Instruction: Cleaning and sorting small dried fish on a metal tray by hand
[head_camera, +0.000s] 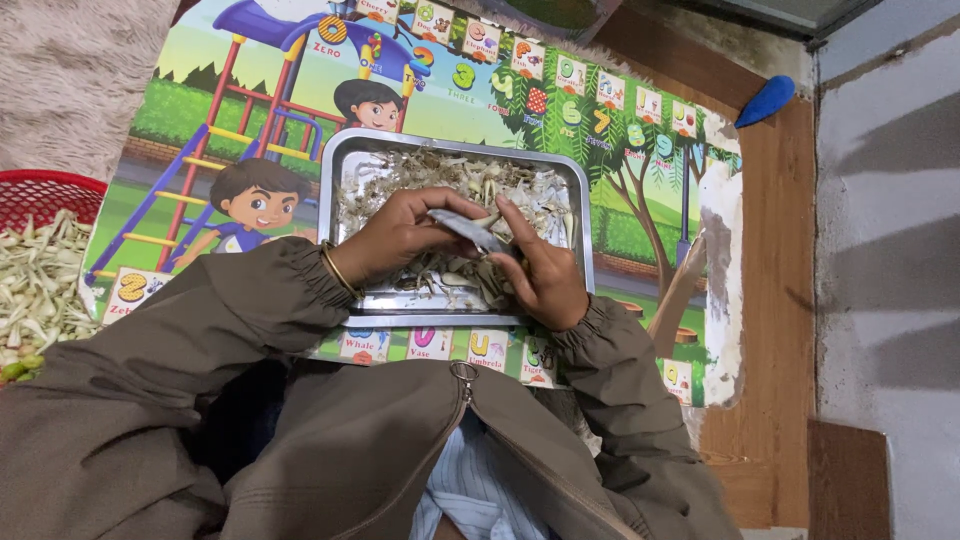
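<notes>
A metal tray rests on a colourful cartoon mat and holds a heap of small dried fish. Over the tray's front half, my left hand and my right hand both pinch one small silvery dried fish between their fingertips. A thin bangle sits on my left wrist. Both arms wear brown jacket sleeves.
A red basket at the far left holds pale green and white plant trimmings. A blue plastic object lies on the wooden floor at the upper right. A grey wall runs down the right side. A fluffy rug lies at the upper left.
</notes>
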